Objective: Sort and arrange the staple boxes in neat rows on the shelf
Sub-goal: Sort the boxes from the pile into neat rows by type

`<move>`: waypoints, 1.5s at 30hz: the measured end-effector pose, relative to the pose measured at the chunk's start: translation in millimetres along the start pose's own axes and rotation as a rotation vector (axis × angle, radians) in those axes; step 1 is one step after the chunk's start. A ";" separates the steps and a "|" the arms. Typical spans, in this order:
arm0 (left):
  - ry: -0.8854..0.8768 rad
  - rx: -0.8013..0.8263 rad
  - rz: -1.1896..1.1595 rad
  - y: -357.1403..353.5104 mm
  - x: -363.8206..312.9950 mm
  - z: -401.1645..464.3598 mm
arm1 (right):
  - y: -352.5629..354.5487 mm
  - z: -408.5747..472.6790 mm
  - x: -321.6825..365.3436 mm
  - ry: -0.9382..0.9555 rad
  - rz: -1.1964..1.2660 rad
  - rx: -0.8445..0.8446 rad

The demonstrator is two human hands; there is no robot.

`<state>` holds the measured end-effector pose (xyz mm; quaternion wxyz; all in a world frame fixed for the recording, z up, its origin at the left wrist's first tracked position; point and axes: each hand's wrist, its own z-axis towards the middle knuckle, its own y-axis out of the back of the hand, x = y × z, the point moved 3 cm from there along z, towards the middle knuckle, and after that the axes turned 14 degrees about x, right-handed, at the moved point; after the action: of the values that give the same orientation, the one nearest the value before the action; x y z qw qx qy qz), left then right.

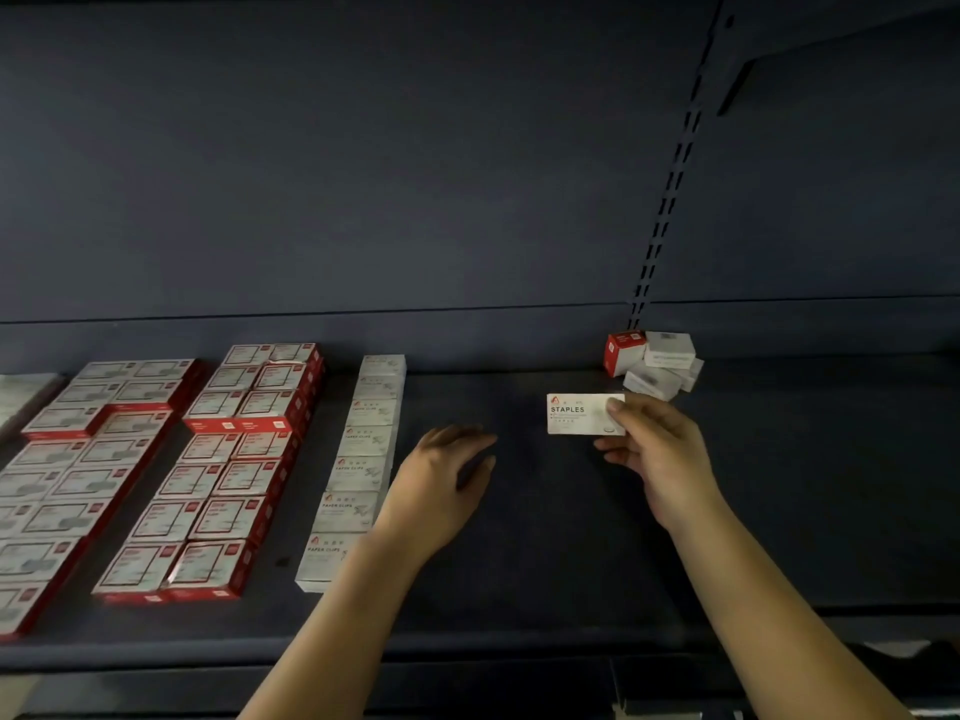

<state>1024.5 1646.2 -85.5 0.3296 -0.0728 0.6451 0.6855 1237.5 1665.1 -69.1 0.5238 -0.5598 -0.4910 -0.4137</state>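
On the dark shelf, red-and-white boxes lie in rows at the left, with 1 column of white paper clip boxes just beside them. The left hand hovers beside that column, fingers relaxed, holding nothing. The right hand pinches a white staples box above the shelf. A loose pile of boxes sits behind it.
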 end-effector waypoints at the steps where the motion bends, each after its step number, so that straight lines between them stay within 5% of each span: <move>1: -0.002 -0.001 0.001 2.9 2.2 -2.6 | -5.9 -1.8 0.0 0.012 0.007 0.026; 13: 0.019 -0.088 0.038 58.6 43.7 -48.4 | -91.2 -22.6 -4.3 0.082 0.031 0.217; 45: 0.016 -0.157 0.245 238.9 237.2 -188.0 | -391.0 -49.8 -59.4 0.024 0.034 0.383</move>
<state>649.7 1567.6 -39.7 0.2316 -0.0243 0.5962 0.7683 845.2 1596.7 -51.3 0.6334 -0.4533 -0.5449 -0.3106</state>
